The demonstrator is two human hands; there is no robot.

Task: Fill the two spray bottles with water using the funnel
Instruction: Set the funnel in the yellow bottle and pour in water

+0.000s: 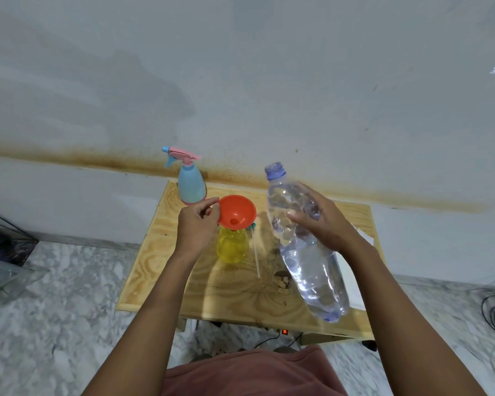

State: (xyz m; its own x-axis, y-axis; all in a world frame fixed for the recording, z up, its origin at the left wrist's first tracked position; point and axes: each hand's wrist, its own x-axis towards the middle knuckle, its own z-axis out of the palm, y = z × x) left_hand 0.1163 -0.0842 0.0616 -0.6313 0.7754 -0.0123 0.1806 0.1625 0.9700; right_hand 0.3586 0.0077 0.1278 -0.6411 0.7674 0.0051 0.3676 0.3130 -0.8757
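An orange funnel [236, 211] sits in the neck of a yellow spray bottle [232, 245] standing on the wooden table [160, 270]. My left hand [196, 224] pinches the funnel's left rim. My right hand [322, 220] grips a large clear water bottle [312, 270], uncapped, held in the air and tilted with its mouth up and to the left, to the right of the funnel. A blue spray bottle [191, 184] with a pink and blue trigger head stands at the table's far left corner. A spray head with its white tube [256, 258] lies beside the yellow bottle.
A white sheet [355, 284] lies on the table's right side, partly behind the water bottle. The wall rises just behind the table. A power strip with a red light [284, 331] and cables lie on the marble floor below the front edge.
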